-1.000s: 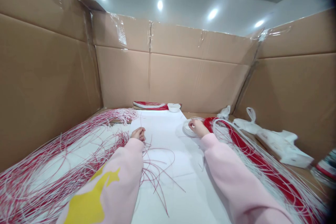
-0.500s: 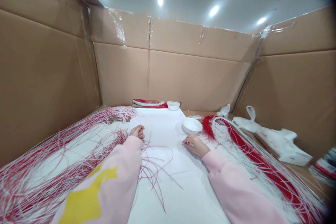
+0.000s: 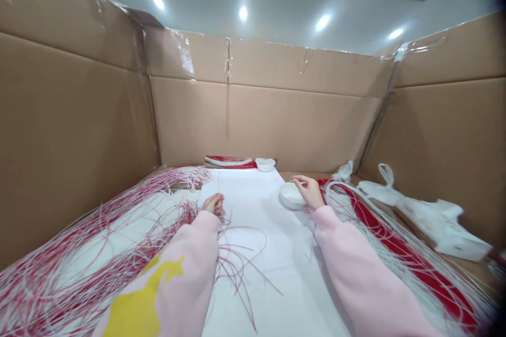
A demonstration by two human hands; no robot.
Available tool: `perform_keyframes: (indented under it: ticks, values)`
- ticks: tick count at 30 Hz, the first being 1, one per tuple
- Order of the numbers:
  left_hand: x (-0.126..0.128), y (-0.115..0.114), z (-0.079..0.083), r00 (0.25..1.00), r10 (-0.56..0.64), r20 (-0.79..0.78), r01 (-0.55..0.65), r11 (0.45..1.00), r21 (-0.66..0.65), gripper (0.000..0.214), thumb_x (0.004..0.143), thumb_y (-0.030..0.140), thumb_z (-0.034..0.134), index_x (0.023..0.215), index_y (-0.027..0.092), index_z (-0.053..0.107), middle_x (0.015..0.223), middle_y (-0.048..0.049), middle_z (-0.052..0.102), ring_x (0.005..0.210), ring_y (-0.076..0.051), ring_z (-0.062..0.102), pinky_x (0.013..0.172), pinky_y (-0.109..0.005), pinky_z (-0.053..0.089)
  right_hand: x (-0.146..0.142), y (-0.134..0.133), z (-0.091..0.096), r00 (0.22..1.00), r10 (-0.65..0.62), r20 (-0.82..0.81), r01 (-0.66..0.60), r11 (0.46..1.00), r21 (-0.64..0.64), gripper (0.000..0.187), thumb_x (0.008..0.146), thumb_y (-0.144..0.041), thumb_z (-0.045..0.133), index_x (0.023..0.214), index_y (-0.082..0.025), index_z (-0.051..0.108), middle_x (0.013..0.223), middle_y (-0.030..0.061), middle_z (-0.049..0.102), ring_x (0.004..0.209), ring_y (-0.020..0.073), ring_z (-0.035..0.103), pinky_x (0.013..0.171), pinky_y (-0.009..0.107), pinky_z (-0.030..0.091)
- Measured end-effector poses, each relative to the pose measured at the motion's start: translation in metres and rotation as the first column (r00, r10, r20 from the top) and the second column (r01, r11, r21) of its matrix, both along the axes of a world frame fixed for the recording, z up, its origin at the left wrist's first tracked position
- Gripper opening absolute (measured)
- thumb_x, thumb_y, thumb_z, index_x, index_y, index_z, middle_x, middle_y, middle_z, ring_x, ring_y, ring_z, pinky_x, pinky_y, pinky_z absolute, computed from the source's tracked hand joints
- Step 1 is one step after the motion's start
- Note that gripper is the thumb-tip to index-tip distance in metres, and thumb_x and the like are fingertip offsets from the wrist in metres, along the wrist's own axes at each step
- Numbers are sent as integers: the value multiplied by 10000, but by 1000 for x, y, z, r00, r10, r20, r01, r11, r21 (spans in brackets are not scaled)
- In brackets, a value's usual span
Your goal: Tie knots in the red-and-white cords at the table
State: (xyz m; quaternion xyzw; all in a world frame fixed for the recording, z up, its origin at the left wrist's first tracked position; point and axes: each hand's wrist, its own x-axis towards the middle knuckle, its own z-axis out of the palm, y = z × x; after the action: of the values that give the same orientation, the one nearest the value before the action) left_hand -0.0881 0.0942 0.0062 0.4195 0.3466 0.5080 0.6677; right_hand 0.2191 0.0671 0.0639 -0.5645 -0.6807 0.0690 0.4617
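Note:
My left hand (image 3: pixel 214 204) is closed in a pinch above the white sheet (image 3: pixel 253 184), around a thin cord whose end sticks up past the fingers. Several thin red cords (image 3: pixel 245 266) fan out over the sheet just right of my left sleeve. At the right, my right hand (image 3: pixel 310 192) hovers over the rim of a shallow white bowl (image 3: pixel 290 199), thumb and fingertips pressed together. Anything in that pinch is too small to make out. The bowl's contents cannot be told from here.
Long bundles of red-and-white cord (image 3: pixel 90 242) lie along the left. Red and white cords (image 3: pixel 411 253) stretch down the right. A smaller white bowl (image 3: pixel 265 164) stands at the back by more cord. White plastic bags (image 3: pixel 430 221) lie right. Cardboard walls (image 3: pixel 269 121) enclose the table.
My right hand has moved up and right from the sheet to over the bowl. My left hand keeps its closed hold. The whole view has shifted slightly.

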Motion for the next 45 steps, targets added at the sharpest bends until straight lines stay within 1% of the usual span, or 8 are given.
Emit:
perform_keyframes:
  ticks: [12,18,23,28,31,34,39,45]
  values:
    - [45,-49,15,956,-276,-99,288,946,151,422,572,553,572,588,162,414,318,119,202,269,-21,148,285,-156,168,-155,-49,-15,777,516,-361,-540,841,42,281,827,-377,377,821,-166,563,876,57,615,755,134,548,696,266,425]
    - [43,-53,24,923,-255,-289,307,939,155,371,586,476,585,539,112,533,328,92,231,290,-27,169,315,-181,170,-135,-57,-3,616,511,-599,-527,833,168,349,811,-396,354,533,-191,304,461,-67,285,407,71,304,452,220,340]
    - [-18,-27,58,888,236,-394,-131,952,276,215,679,281,488,519,143,524,345,65,245,337,-68,215,374,-191,157,-80,-72,6,578,429,-694,-447,878,170,335,763,-337,433,495,-181,306,470,-77,174,402,57,167,389,197,187]
    - [-93,-26,80,579,652,-489,-485,758,435,126,680,264,490,609,183,555,509,-8,485,552,-162,428,495,-222,231,-37,-87,-10,588,319,-743,-389,917,86,278,712,-370,516,537,-157,485,418,-99,122,376,42,86,369,196,70]
    - [-110,-28,73,-133,760,-636,-509,498,702,259,753,366,381,696,199,570,587,-57,546,635,-223,494,588,-285,287,-28,-94,-18,580,287,-762,-402,915,39,266,695,-392,536,595,-146,536,412,-105,135,366,35,89,355,184,64]
    - [-107,-24,62,-353,702,-618,-330,525,785,293,775,337,334,728,182,578,684,-95,592,711,-246,524,735,-395,289,-30,-101,-22,570,294,-767,-439,898,18,278,684,-400,545,573,-146,529,399,-107,149,354,27,96,350,179,71]
    - [-57,-26,60,-161,843,-514,-8,520,854,221,750,298,398,772,178,582,902,-108,571,912,-273,474,891,-526,123,-41,-108,-29,549,346,-761,-502,865,31,291,680,-383,552,517,-150,492,373,-103,188,341,22,119,358,186,78]
    - [48,-82,48,748,389,-537,274,556,785,108,690,250,533,753,184,591,796,-69,581,799,-211,521,780,-318,374,-52,-117,-36,561,368,-742,-509,860,41,280,711,-365,522,528,-156,482,375,-97,204,349,33,139,374,198,85]
